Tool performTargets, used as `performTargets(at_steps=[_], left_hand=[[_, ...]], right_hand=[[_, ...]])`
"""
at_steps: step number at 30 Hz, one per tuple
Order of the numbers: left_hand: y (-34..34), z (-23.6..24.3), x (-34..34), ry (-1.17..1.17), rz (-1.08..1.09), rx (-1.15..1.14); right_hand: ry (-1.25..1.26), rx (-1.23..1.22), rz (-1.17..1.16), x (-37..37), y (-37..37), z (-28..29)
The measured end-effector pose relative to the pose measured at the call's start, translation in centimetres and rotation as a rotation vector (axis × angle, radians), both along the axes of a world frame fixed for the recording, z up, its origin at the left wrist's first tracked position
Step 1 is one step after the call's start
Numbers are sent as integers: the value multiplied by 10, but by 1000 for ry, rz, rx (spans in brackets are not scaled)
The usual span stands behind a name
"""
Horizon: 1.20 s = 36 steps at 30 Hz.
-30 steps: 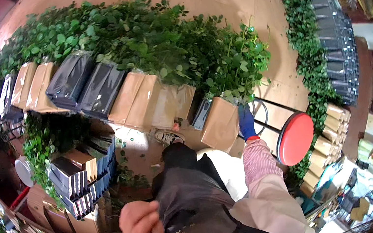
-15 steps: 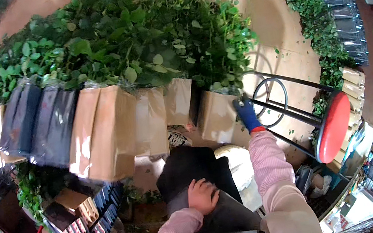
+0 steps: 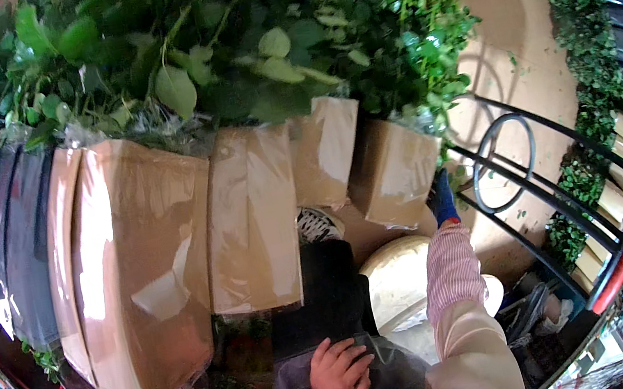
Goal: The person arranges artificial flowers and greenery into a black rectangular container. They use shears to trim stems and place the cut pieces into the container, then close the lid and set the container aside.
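On lap [image 3: 395, 363], left hand [image 3: 343, 371] loosely spread, right hand [image 3: 441, 198] beside brown package [image 3: 400, 169], grip unclear.

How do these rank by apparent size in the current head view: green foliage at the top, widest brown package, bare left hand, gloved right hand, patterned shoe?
Largest to smallest:
1. Green foliage
2. Widest brown package
3. Left hand
Smaller, but unranked: right hand and shoe, which look about alike.

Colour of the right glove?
The right glove is mostly blue with a red cuff edge; best seen in the head view.
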<state>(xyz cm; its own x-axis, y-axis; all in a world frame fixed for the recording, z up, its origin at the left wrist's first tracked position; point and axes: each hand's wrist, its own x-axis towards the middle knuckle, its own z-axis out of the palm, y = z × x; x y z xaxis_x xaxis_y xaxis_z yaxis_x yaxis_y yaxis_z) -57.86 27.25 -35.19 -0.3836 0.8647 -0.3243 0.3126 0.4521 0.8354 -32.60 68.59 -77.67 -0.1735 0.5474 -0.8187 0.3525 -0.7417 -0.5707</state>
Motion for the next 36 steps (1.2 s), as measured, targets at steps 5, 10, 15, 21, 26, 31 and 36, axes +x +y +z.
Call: performTargets(at_steps=[5, 10, 15, 21, 26, 31, 36], left_hand=[[4, -3, -14, 19, 48, 22], [1, 0, -15, -4, 69, 48], [0, -2, -10, 17, 59, 66], [9, 14, 9, 16, 118, -153], [-1, 57, 10, 337, 135, -332], [-53, 157, 1, -117, 405, -519], [-122, 191, 3, -518, 1116, -168]], right_hand=[[-441, 127, 391, -45, -34, -37], [-577, 347, 759, -80, -42, -25], [-656, 798, 1183, -77, -66, 43], [-397, 543, 1890, 22, -113, 168], [-118, 111, 2149, -80, -130, 373], [7, 269, 2498, -186, -107, 490], [244, 680, 2757, -331, -121, 523]])
